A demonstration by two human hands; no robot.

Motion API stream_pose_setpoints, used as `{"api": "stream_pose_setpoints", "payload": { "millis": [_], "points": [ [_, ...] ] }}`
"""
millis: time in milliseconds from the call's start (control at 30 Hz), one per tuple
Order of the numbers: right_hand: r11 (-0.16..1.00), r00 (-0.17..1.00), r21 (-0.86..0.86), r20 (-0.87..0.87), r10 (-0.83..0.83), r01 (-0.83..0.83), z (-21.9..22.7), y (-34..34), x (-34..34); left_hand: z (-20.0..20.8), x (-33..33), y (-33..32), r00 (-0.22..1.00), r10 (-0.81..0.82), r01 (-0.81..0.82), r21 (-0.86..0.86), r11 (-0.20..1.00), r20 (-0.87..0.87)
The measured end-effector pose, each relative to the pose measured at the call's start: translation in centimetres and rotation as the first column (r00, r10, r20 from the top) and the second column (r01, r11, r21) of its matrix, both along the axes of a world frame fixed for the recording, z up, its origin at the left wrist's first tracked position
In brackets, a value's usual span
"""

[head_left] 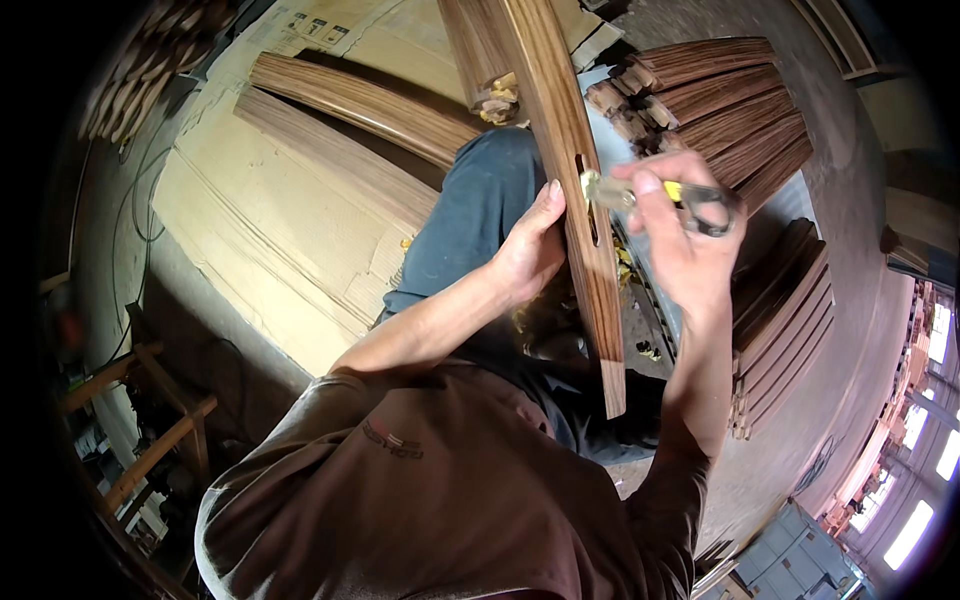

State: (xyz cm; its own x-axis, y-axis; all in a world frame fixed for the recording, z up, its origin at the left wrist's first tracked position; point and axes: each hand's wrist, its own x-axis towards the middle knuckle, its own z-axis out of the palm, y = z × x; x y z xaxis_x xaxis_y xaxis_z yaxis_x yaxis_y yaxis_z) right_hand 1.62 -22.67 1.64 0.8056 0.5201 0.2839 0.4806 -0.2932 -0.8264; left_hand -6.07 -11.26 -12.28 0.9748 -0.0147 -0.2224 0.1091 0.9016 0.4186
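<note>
Long, slightly curved rail of brown striped wood (558,110), smooth-faced and slotted, slants over the person's lap, beside the knee of the blue-grey trousers (470,205), its lower end between the forearms. The left hand (533,252) is partly closed at the rail's left edge, thumb beside the slots; its other fingers are hidden, so how firmly they wrap underneath cannot be told. The right hand (690,225) is curled around a small tool with a metallic head and black-and-yellow handle (612,191); the tool is blurred, its head at the slots, and whether it touches wood is unclear.

Being solid wood, the rail is probably stiff and moderately heavy, awkward through its length, and perhaps a little slippery on its smooth face. Its thin walls beside the slots look the likeliest place to chip. Best hold is by both long edges on solid wood, clear of the slots, with the far end supported.
</note>
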Motion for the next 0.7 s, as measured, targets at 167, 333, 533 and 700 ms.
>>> {"api": "stream_pose_setpoints", "payload": {
  "millis": [167, 333, 533, 700],
  "points": [
    [0.978, 0.999, 0.207, 0.012, -0.044, 0.04, 1.2, -0.9, -1.0, 0.0, 0.3, 0.4, 0.999, 0.034, -0.034, -0.014, 0.999, -0.016],
    [0.998, 0.837, -0.024, 0.545, -0.037, 0.06, 1.0, -0.5, 0.6, 0.9, 0.2, 0.5, 0.999, 0.035, -0.035, 0.017, 0.999, -0.042],
    [0.932, 0.998, -0.361, 0.031, 0.054, -0.039, 0.7, -0.3, 1.5, 1.4, 0.1, 0.2, 0.997, 0.024, -0.022, 0.018, 1.0, -0.072],
    [0.963, 0.977, -0.249, 0.154, 0.149, -0.108, -1.0, -0.2, 1.9, 1.0, 0.2, -0.2, 1.0, 0.019, -0.02, 0.064, 0.998, 0.009]
  ]
}}
